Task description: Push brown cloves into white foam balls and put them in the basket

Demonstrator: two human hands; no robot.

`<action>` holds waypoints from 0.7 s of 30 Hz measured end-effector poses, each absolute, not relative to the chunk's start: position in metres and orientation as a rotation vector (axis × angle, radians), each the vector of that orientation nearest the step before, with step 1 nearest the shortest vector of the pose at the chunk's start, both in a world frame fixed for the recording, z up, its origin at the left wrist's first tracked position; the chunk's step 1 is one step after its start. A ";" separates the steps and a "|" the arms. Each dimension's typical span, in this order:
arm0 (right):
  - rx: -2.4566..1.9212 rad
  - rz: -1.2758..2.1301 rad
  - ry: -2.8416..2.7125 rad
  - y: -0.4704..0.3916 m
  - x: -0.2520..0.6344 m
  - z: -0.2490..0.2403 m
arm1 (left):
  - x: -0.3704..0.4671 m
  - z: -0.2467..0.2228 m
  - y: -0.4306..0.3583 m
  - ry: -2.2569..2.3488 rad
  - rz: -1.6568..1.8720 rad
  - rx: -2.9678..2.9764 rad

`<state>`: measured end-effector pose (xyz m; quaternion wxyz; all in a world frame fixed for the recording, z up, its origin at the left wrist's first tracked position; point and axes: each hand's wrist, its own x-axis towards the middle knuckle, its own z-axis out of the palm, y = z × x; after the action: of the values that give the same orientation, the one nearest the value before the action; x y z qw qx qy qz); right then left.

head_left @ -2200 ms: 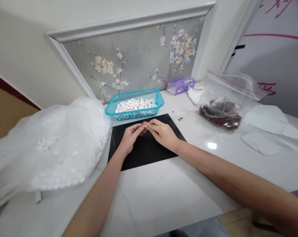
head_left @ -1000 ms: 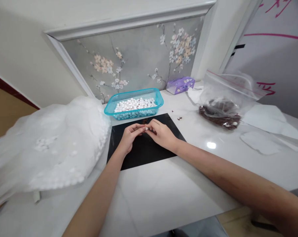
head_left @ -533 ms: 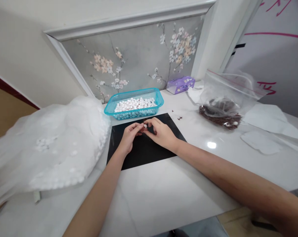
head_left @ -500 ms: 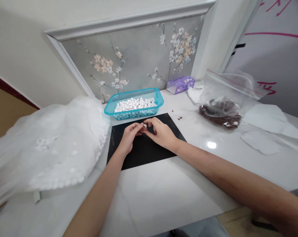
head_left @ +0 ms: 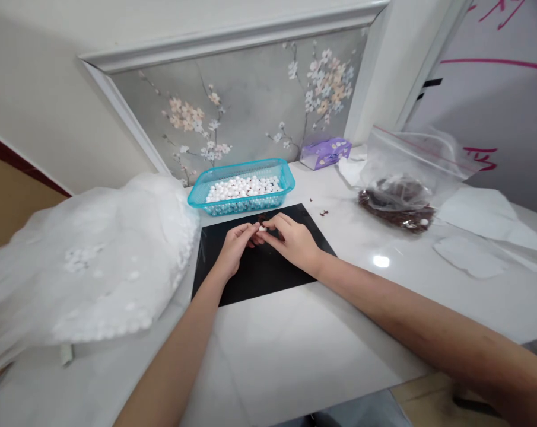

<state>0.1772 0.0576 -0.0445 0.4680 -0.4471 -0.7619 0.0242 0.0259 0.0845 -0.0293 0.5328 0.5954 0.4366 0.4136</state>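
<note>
Over a black mat point(head_left: 268, 276) my two hands meet at the fingertips around a small white bead point(head_left: 262, 228). My left hand point(head_left: 238, 246) pinches it from the left. From the right, my right hand point(head_left: 291, 238) closes thumb and forefinger on it. A small dark brown piece point(head_left: 262, 217) sticks up just beyond the bead, between the fingertips. How the brown piece and bead join is too small to tell. Behind the mat stands a turquoise basket point(head_left: 197, 198) holding many white beads point(head_left: 244, 188).
Left of the mat lies a large clear bag of white beads point(head_left: 117, 267). At the right are a zip bag of brown pieces point(head_left: 397, 201), white sheets point(head_left: 486, 225) and a purple tissue pack point(head_left: 326, 153). Several loose brown bits point(head_left: 324, 212) lie behind the mat's right side.
The bead has turned between my fingertips and sits slightly lower. The brown piece now shows above it. Both hands stay in nearly the same place.
</note>
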 end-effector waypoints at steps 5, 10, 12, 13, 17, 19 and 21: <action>-1.120 0.050 -1.862 0.056 0.177 -0.042 | 0.026 -0.031 0.085 1.026 0.945 1.481; -1.155 0.093 -1.874 0.054 0.176 -0.040 | 0.025 -0.032 0.086 1.038 0.970 1.447; -1.155 0.075 -1.883 0.055 0.176 -0.041 | 0.025 -0.032 0.086 1.035 0.973 1.443; -1.151 0.055 -1.892 0.055 0.176 -0.042 | 0.025 -0.032 0.086 1.029 0.971 1.447; -1.122 -0.021 -1.923 0.057 0.176 -0.047 | 0.025 -0.032 0.086 1.013 0.967 1.459; -1.104 -0.051 -1.919 0.057 0.175 -0.048 | 0.024 -0.031 0.086 1.012 0.962 1.468; -1.081 -0.092 -1.921 0.058 0.174 -0.049 | 0.024 -0.031 0.086 1.011 0.955 1.480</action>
<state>0.1745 0.0578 -0.0490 0.4509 -0.4372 -0.7773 -0.0373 0.0243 0.0857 -0.0312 0.5273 0.6192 0.4229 0.3997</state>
